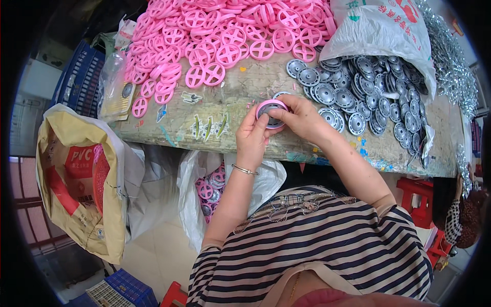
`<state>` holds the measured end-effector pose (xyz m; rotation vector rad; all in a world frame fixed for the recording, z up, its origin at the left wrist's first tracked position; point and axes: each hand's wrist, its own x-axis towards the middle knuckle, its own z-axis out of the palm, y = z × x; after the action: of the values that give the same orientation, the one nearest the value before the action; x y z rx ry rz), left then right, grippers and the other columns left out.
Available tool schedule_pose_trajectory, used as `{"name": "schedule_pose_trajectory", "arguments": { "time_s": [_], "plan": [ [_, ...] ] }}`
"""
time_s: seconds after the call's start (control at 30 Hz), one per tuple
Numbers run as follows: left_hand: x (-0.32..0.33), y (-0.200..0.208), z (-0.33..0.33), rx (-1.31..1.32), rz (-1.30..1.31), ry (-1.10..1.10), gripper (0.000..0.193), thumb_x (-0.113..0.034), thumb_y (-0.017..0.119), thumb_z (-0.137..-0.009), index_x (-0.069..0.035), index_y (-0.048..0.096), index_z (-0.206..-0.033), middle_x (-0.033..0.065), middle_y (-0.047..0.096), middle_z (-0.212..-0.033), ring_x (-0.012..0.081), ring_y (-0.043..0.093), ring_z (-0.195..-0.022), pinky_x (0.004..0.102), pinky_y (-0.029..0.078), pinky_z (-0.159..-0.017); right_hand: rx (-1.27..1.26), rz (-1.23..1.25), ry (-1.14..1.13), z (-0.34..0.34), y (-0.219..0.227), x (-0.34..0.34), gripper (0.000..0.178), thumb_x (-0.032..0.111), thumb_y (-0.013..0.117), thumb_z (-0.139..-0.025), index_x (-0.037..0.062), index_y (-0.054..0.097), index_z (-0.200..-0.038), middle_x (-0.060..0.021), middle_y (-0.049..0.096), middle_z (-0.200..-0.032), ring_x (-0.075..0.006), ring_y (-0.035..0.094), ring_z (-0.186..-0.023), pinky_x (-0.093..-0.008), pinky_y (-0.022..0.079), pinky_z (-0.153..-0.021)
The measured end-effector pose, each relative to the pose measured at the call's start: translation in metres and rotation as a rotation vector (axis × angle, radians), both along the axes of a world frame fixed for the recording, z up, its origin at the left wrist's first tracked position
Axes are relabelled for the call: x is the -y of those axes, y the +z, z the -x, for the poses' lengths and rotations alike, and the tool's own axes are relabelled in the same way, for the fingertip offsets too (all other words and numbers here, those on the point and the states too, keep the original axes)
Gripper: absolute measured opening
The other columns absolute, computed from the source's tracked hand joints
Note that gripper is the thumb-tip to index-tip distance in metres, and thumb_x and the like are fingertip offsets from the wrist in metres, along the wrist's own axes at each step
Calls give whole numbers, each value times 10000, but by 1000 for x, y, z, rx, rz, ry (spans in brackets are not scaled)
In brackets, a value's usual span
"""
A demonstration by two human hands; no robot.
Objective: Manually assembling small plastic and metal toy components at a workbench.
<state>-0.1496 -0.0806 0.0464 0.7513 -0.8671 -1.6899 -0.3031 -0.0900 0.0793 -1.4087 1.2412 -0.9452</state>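
Observation:
Above the front part of the worktable (235, 94), both my hands hold a pink plastic wheel ring (262, 105) with a grey disc (272, 106) set inside it. My left hand (250, 134) grips the ring from the left, its thumb on the disc. The thumb of my right hand (303, 118) presses on the disc while its fingers curl around the far side. Just beyond my hands lies a loose grey disc (280, 95), partly hidden. Pink rings with crossed spokes (232, 37) are heaped at the back, and grey discs (326, 94) spill out on the right.
A white woven sack (378, 33) lies over the grey discs. Below the table edge, a white bag (190, 176) contains pink rings with grey discs. A tan paper sack (82, 125) stands open on the left. Silver tinsel (450, 66) hangs far right, near a red stool (417, 199).

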Motion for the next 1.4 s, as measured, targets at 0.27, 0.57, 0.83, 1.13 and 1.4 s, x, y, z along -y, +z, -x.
{"name": "schedule_pose_trajectory", "arguments": {
  "time_s": [0.27,0.57,0.83,1.13,1.4],
  "plan": [
    [-3,2,3,85,22,4,370,-209,431,-1007,-17,437,-1323,101,593,-1118,160,638,-924,253,546,-707,-141,-11,-10,3,5,-3,225,187,615,-909,-1,629,-1031,-13,626,-827,-59,536,-754,-239,462,-662],
    [4,-17,-3,-102,89,-123,516,-233,457,-983,-20,273,-1416,132,552,-1228,240,579,-1090,358,468,-940,-106,172,126,-59,57,-8,285,239,579,-926,4,603,-1086,-123,634,-988,-208,616,-924,-327,489,-815],
    [0,-1,7,76,90,-14,372,-90,440,-983,5,367,-1334,142,594,-1082,217,631,-968,292,523,-825,-639,513,-254,68,-5,98,211,89,526,-842,6,636,-1002,-212,636,-992,-383,594,-961,-441,475,-820],
    [2,-6,4,114,88,-36,354,-101,453,-980,-15,406,-1320,144,614,-1078,212,648,-964,230,520,-724,-1039,487,-226,100,-13,114,133,89,596,-822,-3,585,-918,-175,637,-873,-338,623,-808,-415,494,-708],
    [-2,10,11,-12,119,112,451,-143,508,-969,-53,365,-1387,124,572,-1183,207,639,-973,187,502,-637,-61,-88,89,26,49,20,189,208,609,-876,19,613,-886,-43,613,-764,-116,556,-703,-282,459,-644]
  ]
}}
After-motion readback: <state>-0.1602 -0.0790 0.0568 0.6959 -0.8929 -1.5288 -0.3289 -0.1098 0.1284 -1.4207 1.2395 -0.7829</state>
